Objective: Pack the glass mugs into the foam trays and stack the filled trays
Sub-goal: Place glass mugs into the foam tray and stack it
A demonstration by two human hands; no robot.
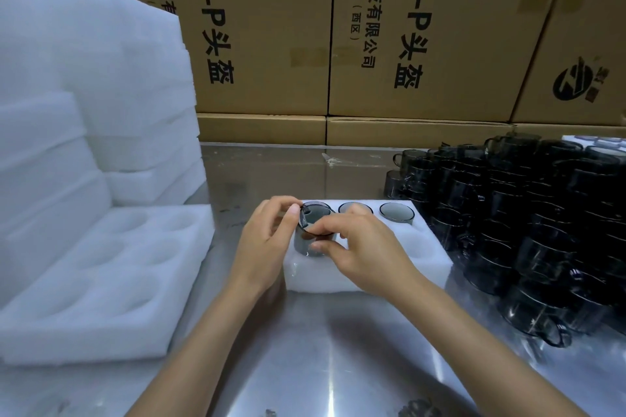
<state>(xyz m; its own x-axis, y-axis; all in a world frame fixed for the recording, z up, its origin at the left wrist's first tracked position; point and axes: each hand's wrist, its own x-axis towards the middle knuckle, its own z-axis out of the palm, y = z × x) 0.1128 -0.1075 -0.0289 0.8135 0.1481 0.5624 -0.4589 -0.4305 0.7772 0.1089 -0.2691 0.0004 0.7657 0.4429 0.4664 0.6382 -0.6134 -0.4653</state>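
We see both hands meeting over one smoky glass mug. The left hand curls round its left side, thumb and forefinger up at the rim. The right hand pinches the near rim from the other side, its fingers bent over the glass and the thumb low against the wall. The mug stands roughly upright, tipped a little toward us, over the near left part of a white foam tray that lies on the worktop. We cannot tell whether its base has entered a pocket or only rests on the foam, since the fingers cover that spot.

In the far row of that same tray, two more mugs sit down in their pockets with only the rims showing: one just behind the right hand, another beside it at the far right corner.

To the right of the tray, touching or nearly so, a large heap of dark glass mugs is stacked in nested columns on the worktop, handles pointing various ways.

To the left lies an unfilled foam tray with round pockets, and behind it rises a tall pile of foam trays. Along the back stand brown cardboard boxes printed with dark lettering.
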